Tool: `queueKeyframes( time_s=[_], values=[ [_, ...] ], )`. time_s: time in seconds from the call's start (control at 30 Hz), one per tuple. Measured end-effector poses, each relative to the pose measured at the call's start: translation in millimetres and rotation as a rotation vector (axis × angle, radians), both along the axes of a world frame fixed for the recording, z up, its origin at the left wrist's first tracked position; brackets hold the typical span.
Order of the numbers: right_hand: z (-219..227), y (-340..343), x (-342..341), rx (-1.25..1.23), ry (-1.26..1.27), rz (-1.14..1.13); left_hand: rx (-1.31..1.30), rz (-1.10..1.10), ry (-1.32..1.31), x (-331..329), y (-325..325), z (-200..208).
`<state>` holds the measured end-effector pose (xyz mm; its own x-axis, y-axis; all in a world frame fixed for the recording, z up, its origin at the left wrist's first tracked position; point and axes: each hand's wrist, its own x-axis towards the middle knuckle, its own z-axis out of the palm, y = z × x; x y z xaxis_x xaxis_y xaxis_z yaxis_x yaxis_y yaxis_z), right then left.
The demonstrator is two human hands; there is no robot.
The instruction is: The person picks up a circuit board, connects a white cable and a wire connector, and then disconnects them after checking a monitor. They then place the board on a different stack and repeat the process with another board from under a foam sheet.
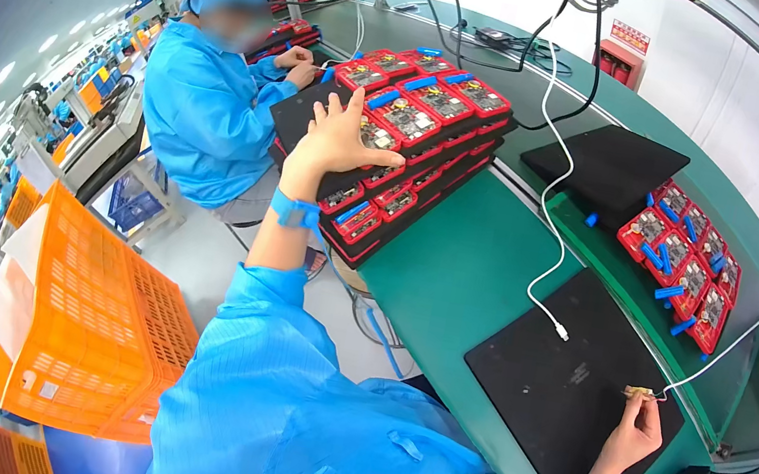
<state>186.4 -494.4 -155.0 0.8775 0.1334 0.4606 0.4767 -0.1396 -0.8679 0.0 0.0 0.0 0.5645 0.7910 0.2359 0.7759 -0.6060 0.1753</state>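
The left hand (341,141) lies spread, grasping nothing, on the stack of red circuit-board trays (415,132), which sits far left of the black mat (567,382). The right hand (634,434) pinches a small gold connector (641,392) over that mat's right edge.

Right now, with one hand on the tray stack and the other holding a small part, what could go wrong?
The left hand presses on a tall tray stack at the table edge; a push might tip it. The right hand pinches a small part wired to a white cable; a tug could pull it loose.
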Motion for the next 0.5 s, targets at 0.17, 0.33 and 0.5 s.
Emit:
queueKeyframes(
  time_s=[0.17,0.33,0.5],
  values=[
    [9.6,8.2,-11.1,0.181,0.100,0.005,-0.062,-0.154,-0.082,-8.4,0.9,11.5],
    [-1.4,-1.8,-5.5,0.344,0.221,0.000,0.052,-0.422,-0.242,-6.2,-74.7,25.1],
    [12.1,14.4,-2.2,0.435,0.302,0.037,-0.132,-1.161,-0.105,66.6,-173.2,-21.0]
  ],
)
